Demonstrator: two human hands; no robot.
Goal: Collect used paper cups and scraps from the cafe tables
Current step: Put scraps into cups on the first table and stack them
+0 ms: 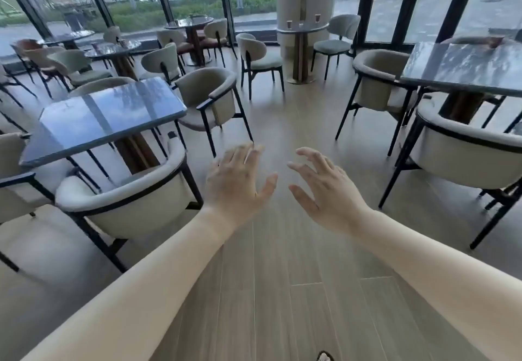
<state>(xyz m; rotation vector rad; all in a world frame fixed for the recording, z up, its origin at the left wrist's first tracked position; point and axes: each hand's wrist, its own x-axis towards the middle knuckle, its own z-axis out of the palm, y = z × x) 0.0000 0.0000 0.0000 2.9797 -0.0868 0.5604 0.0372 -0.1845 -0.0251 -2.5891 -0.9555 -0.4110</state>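
My left hand (238, 182) and my right hand (324, 188) are held out over the wooden aisle floor, fingers spread, holding nothing. Far ahead, two brown paper cups (289, 24) (317, 17) stand on a small round table (302, 29) against a white column. Another brown cup (496, 41) sits at the far side of the dark marble table (463, 69) on the right. A small dark cup (122, 41) stands on a round table (113, 47) at the back left. The square table (107, 115) close on my left shows no cups.
Cream armchairs with black legs flank the aisle: one (127, 199) close on the left, one (466, 151) on the right, one (210, 98) further ahead. More chairs and round tables (192, 23) stand by the floor-to-ceiling windows.
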